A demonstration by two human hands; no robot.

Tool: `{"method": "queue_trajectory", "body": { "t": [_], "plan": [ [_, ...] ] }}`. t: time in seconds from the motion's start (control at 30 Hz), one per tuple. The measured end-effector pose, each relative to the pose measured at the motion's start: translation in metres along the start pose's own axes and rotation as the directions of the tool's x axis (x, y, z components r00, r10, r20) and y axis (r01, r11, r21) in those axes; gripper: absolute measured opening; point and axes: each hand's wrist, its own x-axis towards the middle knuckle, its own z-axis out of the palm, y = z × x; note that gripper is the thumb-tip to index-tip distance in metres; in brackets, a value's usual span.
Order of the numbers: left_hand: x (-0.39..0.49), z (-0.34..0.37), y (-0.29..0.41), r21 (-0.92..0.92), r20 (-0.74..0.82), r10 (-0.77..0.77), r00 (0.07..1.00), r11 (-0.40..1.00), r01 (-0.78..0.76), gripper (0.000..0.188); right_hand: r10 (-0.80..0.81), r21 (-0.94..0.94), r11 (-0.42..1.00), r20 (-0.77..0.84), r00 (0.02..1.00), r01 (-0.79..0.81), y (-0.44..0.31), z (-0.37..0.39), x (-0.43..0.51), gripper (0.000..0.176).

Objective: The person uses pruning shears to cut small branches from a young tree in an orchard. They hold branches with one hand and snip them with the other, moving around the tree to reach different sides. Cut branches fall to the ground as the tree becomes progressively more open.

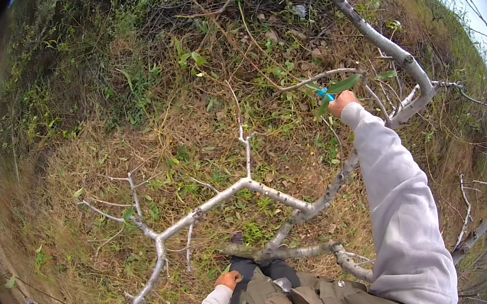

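My right hand [343, 102] is stretched far out, gripping a small bright-blue tool [323, 93], perhaps pruning shears; its blade and most of its handle are hidden. Green leaves [344, 84] partly cover the tool, just below a thin side branch [321, 76]. My left hand [229, 280] hangs low beside my dark trousers [243, 274]. A bit of green leaf [226, 269] shows at its fingers, but whether they hold it is unclear. Between the hands runs a bare, pale grey tree branch [226, 193], forked and bearing short cut stubs.
A thick limb [390, 48] arches on the right beyond my right hand. Another branch [297, 252] crosses close before my legs. More bare branches [485, 225] stand at right. Dry grass and fallen leaves [206, 150] cover the ground; a brush heap [209, 10] lies ahead.
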Motion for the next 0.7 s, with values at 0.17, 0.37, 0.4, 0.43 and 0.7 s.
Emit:
{"method": "queue_trajectory", "body": {
  "t": [0.17,0.37,0.4,0.43,0.7],
  "plan": [
    [-0.003,-0.011,0.031,0.079,0.048,-0.004,0.999,0.997,0.000,0.018,-0.205,0.322,0.909,-0.210,0.956,0.266,0.001,0.039,-0.081,0.048],
    [0.004,-0.011,0.064,0.152,0.085,0.047,0.995,0.987,-0.060,0.018,-0.173,0.656,0.740,-0.027,0.984,0.148,0.018,0.149,-0.237,0.043],
    [0.006,-0.009,0.069,0.185,0.094,-0.008,0.996,0.983,-0.010,0.019,-0.163,0.645,0.757,0.032,0.986,0.104,0.021,0.168,-0.266,0.042],
    [0.009,-0.008,0.074,0.217,0.083,0.036,0.996,0.975,-0.053,0.020,-0.154,0.622,0.783,0.187,0.970,0.004,0.026,0.186,-0.291,0.042],
    [0.008,0.030,0.096,0.289,0.148,0.090,0.985,0.949,-0.130,0.017,-0.330,0.472,0.880,0.529,0.782,0.053,0.105,0.288,-0.401,0.061]
  ]
}}
